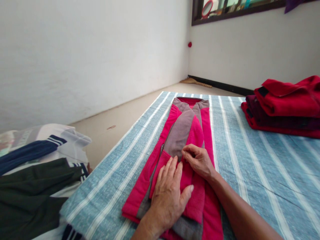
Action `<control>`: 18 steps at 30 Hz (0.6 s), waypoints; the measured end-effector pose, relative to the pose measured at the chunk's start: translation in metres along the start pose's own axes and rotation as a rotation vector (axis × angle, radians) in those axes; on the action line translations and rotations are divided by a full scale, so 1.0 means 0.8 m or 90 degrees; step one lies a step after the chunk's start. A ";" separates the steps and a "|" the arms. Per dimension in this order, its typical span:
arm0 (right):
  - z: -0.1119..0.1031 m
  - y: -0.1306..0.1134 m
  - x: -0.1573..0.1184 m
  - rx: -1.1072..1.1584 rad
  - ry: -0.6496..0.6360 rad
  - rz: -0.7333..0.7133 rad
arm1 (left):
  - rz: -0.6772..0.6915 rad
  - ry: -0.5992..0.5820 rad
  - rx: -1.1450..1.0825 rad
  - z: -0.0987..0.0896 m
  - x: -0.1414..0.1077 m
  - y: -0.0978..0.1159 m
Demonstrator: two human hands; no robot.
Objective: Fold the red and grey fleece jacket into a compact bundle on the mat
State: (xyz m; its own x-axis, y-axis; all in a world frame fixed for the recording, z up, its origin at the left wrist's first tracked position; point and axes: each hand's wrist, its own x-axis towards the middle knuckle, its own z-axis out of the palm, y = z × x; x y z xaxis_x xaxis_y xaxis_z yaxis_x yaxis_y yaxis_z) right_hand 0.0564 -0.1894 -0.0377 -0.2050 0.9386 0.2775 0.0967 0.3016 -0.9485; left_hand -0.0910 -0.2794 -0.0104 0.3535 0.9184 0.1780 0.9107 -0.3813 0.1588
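On a blue cloth with white stripes point(231, 150), a pink and grey garment point(208, 133) is laid out lengthwise, its collar end turned away from the camera and its near end cut off by the bottom of the view. A grey and pink sleeve point(181, 130) is folded down over its front. The lower part of the garment is pressed by the left hand point(168, 196), which is held flat and released, palm down, with the fingers slightly parted and the thumb spread to the side. Just beside those fingers, the sleeve's right edge is touched by the right hand point(200, 161), whose thumb and forefinger are clenched together in a pinch; whether any fabric is caught between them cannot be told.

At the far right of the cloth, a stack of folded red and dark purple clothes point(287, 106) is set well apart from the garment. To the left, beyond the cloth's edge, more clothes point(32, 190) are heaped loosely, with dark green, navy and white fabric seen among them. On the pale floor point(120, 116) between this heap and the white wall point(95, 53), a small thin loop point(111, 127) is seen. Near the corner, a broom point(197, 82) is laid on the floor, and a dark-framed window point(232, 11) is set into the wall above.
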 end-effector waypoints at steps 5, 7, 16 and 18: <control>-0.001 0.000 0.001 0.001 0.000 0.001 | -0.001 -0.002 -0.004 0.001 -0.001 -0.001; -0.001 0.000 0.001 0.004 0.000 0.003 | 0.000 -0.003 -0.004 0.001 -0.001 -0.001; 0.000 0.000 0.000 0.004 0.000 0.006 | 0.003 0.005 -0.007 0.001 -0.001 0.000; 0.000 0.000 0.000 0.002 0.000 0.006 | 0.003 0.005 -0.010 0.001 -0.001 -0.001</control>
State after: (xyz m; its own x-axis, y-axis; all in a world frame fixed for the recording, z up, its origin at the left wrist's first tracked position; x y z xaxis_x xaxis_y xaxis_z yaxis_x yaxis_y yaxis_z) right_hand 0.0564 -0.1892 -0.0375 -0.2042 0.9413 0.2688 0.0954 0.2924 -0.9515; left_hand -0.0915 -0.2796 -0.0114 0.3566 0.9154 0.1868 0.9053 -0.3880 0.1729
